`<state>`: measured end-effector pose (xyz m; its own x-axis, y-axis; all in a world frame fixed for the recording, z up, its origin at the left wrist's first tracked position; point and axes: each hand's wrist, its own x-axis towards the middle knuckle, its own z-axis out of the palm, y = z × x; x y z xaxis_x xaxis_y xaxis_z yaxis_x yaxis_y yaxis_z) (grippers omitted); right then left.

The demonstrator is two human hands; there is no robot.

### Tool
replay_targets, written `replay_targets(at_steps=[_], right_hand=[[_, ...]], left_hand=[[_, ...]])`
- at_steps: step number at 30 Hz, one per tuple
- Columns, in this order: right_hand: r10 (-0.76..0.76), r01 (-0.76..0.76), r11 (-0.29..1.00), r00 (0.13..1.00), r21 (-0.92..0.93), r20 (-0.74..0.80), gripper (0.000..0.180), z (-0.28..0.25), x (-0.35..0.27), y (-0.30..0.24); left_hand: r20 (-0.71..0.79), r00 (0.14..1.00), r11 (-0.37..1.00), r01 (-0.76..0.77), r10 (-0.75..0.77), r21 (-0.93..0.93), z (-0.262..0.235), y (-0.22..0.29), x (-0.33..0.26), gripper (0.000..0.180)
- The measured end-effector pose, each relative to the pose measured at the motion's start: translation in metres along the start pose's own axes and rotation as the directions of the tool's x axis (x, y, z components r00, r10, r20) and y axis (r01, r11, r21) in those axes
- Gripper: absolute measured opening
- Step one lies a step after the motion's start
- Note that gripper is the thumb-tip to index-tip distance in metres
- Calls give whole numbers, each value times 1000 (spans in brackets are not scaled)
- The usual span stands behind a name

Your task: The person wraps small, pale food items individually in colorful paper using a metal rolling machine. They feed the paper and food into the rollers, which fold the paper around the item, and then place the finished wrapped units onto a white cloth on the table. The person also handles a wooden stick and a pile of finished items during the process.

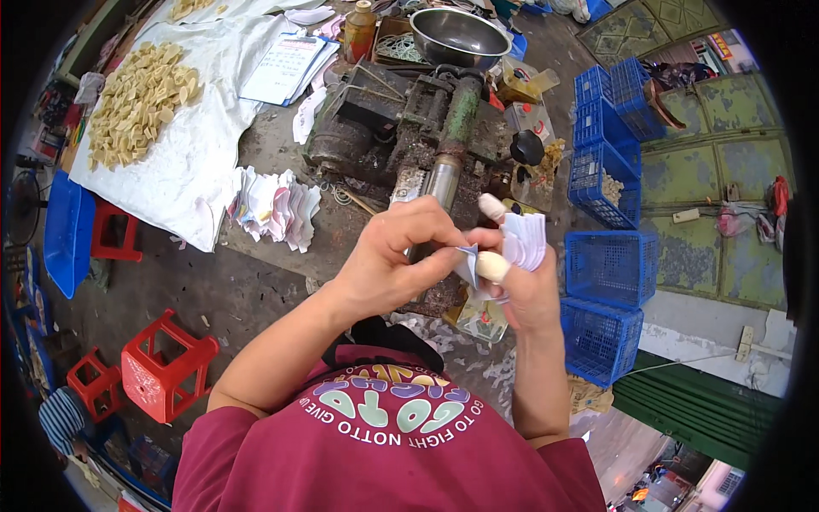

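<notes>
In front of my chest, my right hand (pixel 536 299) is closed around a stack of thin white-lilac cut pieces (pixel 525 242). Pale covers sit on its thumb and one fingertip. My left hand (pixel 394 256) pinches a small bluish-grey sheet piece (pixel 467 263) beside the right thumb; I cannot tell whether it is still part of the stack. Both hands are over the near end of a greasy machine (pixel 465 111) with a bright metal shaft (pixel 443 181). To the left of the hands, a row of wavy white cut pieces (pixel 275 209) stands on the table.
Yellowish chips (pixel 141 107) lie heaped on a white sheet (pixel 200 158) at the left. A clipboard (pixel 286 68), brown jar (pixel 359 32) and steel bowl (pixel 461 38) are farther back. Blue crates (pixel 610 264) line the right; red stools (pixel 166 367) stand at the lower left.
</notes>
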<state>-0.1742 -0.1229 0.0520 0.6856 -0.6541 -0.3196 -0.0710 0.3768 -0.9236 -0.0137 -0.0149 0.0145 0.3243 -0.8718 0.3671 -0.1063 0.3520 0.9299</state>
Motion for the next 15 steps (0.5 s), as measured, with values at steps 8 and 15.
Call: replay_targets(at_steps=[8, 15], right_hand=[[-138, 11, 856, 969, -517, -207, 43, -16, 28, 37], [-177, -13, 761, 958, -648, -227, 45, -3, 45, 51]], left_hand=[[-210, 978, 855, 127, -21, 504, -28, -52, -28, 20], [-315, 949, 812, 163, 28, 561, -26, -71, -31, 12]])
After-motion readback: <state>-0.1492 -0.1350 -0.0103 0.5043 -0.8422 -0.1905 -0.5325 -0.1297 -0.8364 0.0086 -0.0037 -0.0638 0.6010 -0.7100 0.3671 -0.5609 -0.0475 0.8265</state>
